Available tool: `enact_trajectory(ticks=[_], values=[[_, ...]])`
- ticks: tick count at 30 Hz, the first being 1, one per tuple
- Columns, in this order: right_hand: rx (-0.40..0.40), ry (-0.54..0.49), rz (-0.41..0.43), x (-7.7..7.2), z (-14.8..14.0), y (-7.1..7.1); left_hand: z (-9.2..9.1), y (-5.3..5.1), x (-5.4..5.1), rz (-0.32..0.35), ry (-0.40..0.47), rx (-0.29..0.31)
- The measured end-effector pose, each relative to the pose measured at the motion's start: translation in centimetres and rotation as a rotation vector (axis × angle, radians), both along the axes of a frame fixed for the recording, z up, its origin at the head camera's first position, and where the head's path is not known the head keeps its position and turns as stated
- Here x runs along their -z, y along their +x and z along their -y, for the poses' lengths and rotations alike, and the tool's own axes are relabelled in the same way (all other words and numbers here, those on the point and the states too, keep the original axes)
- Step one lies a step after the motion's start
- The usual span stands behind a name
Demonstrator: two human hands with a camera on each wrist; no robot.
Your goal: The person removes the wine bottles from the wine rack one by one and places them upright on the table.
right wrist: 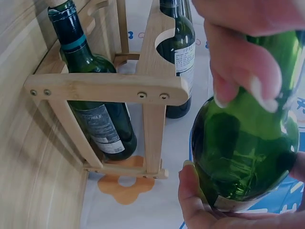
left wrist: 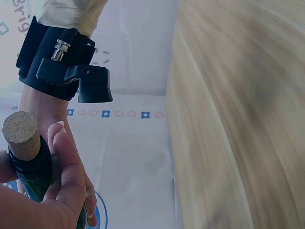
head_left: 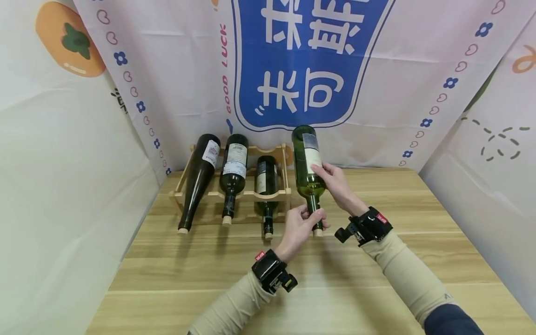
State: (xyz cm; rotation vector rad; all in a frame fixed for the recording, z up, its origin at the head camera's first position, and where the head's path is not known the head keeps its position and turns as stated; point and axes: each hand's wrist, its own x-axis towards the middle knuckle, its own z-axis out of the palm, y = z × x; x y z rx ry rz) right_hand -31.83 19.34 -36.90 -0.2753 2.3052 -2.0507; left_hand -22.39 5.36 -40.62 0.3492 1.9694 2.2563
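Green wine bottle, held just right of the wooden rack: the left hand grips its neck, the right hand its body. A loosened grip could let it slip against the rack.

Looks like a booth, w/ printed cloths round wood tbl.
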Motion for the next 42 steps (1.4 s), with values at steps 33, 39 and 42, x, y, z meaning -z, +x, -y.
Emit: enact_trajectory(ticks=[33,39,42], values=[[0.024,0.056,0.030,0.5,-4.0,0.9,-3.7,0.5,0.4,0.133,0.056,0.044],[0.030,0.056,0.039,0.6,-5.1,1.0,-4.7,0.5,0.3,0.156,0.095,0.065],[0.034,0.069,0.043,0.7,-5.7,1.1,-5.3,0.5,0.4,0.154,0.100,0.070]])
